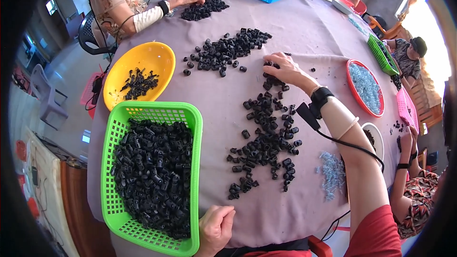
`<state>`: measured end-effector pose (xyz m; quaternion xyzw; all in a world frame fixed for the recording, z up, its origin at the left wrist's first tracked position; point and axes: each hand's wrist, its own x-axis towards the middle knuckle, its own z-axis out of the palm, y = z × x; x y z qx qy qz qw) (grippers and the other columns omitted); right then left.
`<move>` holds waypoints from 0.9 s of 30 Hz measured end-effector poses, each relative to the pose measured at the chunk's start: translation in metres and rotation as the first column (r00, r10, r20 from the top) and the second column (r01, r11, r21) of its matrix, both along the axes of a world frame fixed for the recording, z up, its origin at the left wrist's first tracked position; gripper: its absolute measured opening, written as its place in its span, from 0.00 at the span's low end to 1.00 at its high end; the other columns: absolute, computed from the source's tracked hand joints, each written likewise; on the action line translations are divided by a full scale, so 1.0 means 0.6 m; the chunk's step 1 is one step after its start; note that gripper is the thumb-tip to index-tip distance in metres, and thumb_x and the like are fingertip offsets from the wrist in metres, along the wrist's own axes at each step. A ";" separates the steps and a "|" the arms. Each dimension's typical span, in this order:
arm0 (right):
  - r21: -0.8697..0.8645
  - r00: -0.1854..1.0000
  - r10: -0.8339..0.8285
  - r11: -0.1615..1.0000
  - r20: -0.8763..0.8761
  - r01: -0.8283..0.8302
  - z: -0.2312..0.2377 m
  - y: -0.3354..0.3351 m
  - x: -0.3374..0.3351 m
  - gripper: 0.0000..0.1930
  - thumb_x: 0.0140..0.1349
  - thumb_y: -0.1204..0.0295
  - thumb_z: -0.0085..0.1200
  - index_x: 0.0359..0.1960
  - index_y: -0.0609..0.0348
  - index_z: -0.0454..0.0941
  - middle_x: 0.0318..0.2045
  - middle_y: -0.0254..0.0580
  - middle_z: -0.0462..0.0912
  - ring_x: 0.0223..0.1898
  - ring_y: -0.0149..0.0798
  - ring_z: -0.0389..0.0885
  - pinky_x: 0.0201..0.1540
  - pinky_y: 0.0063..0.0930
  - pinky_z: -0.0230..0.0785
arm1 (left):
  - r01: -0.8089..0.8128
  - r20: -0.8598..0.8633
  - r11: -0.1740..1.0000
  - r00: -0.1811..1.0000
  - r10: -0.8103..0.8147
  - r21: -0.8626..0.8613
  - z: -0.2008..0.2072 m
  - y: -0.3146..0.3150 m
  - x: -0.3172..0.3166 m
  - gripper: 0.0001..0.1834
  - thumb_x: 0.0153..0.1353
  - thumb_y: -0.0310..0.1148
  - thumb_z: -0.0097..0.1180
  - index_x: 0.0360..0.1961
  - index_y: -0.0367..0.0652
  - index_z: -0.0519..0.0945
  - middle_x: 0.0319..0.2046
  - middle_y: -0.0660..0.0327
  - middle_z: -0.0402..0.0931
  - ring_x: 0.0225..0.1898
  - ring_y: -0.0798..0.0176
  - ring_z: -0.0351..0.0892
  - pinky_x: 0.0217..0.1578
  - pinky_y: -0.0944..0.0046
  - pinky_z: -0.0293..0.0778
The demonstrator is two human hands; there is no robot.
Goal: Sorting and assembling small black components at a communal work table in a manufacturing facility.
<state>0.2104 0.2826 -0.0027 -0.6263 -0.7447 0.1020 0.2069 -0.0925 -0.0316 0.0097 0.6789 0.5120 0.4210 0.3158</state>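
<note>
My right hand (287, 70) reaches far across the table, its fingers bent down around small black barrel-shaped plastic parts (273, 82) at the top of a long scattered heap. Some of those parts show between and below the fingers. Closer to me, the heap of black plastic parts (262, 145) spreads over the cloth. My left hand (216, 228) is closed in a fist at the near table edge, beside a green basket (196, 181); whatever its fingers hold is hidden. Many assembled-looking black plastic pieces (152, 176) fill that basket.
A yellow bowl (164, 74) holds thin black pieces. At right are clear springs (332, 173), a red-rimmed tray (351, 74) of springs and a white bowl (379, 131). Another black heap (233, 47) lies farther off. A cable runs from my right wristband (321, 99). Co-workers sit around.
</note>
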 end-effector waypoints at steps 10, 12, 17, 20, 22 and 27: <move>-0.160 0.971 0.204 0.970 0.125 -0.183 0.027 -0.156 -0.088 0.16 0.62 0.60 0.45 0.49 0.48 0.74 0.49 0.45 0.68 0.52 0.50 0.65 0.53 0.51 0.61 | 0.013 -0.020 1.000 1.000 -0.014 -0.009 -0.002 0.006 -0.007 0.07 0.51 0.21 0.60 0.32 0.38 0.77 0.23 0.56 0.74 0.21 0.56 0.75 0.22 0.62 0.71; -0.196 0.970 0.232 0.957 0.073 -0.214 0.047 -0.201 -0.104 0.16 0.61 0.62 0.47 0.49 0.49 0.73 0.48 0.44 0.69 0.52 0.50 0.65 0.52 0.51 0.61 | 0.016 -0.015 1.000 1.000 -0.016 0.000 -0.001 0.005 -0.007 0.07 0.51 0.21 0.60 0.32 0.38 0.77 0.23 0.56 0.74 0.21 0.55 0.75 0.22 0.62 0.71; -0.184 0.913 0.402 0.905 0.076 -0.383 0.079 -0.250 -0.116 0.14 0.60 0.62 0.47 0.45 0.51 0.76 0.43 0.47 0.72 0.45 0.52 0.72 0.47 0.46 0.68 | 0.027 -0.010 1.000 1.000 -0.027 0.010 0.005 0.006 -0.005 0.07 0.51 0.21 0.59 0.32 0.38 0.77 0.24 0.56 0.74 0.22 0.55 0.75 0.22 0.62 0.71; -0.401 0.933 0.359 0.860 0.034 -0.317 0.113 -0.227 -0.131 0.14 0.61 0.63 0.48 0.45 0.55 0.76 0.44 0.47 0.73 0.44 0.49 0.74 0.49 0.39 0.67 | 0.015 -0.005 1.000 1.000 -0.015 -0.005 0.002 0.004 -0.004 0.07 0.51 0.20 0.59 0.32 0.38 0.77 0.23 0.56 0.74 0.22 0.55 0.75 0.22 0.62 0.71; -0.325 0.960 0.255 0.923 0.114 -0.207 0.105 -0.179 -0.133 0.14 0.60 0.63 0.49 0.43 0.56 0.76 0.42 0.49 0.74 0.41 0.49 0.76 0.47 0.39 0.69 | 0.004 -0.028 1.000 1.000 -0.005 -0.003 0.001 0.003 -0.004 0.07 0.50 0.20 0.59 0.31 0.37 0.77 0.23 0.56 0.74 0.22 0.55 0.75 0.22 0.62 0.71; 0.109 0.962 0.269 0.959 -0.043 -0.263 0.022 -0.059 -0.118 0.15 0.57 0.66 0.52 0.45 0.56 0.75 0.46 0.50 0.71 0.48 0.51 0.72 0.51 0.39 0.66 | 0.017 -0.009 1.000 1.000 -0.016 0.011 -0.005 0.007 -0.004 0.07 0.51 0.20 0.59 0.32 0.37 0.77 0.22 0.56 0.74 0.21 0.55 0.75 0.21 0.62 0.70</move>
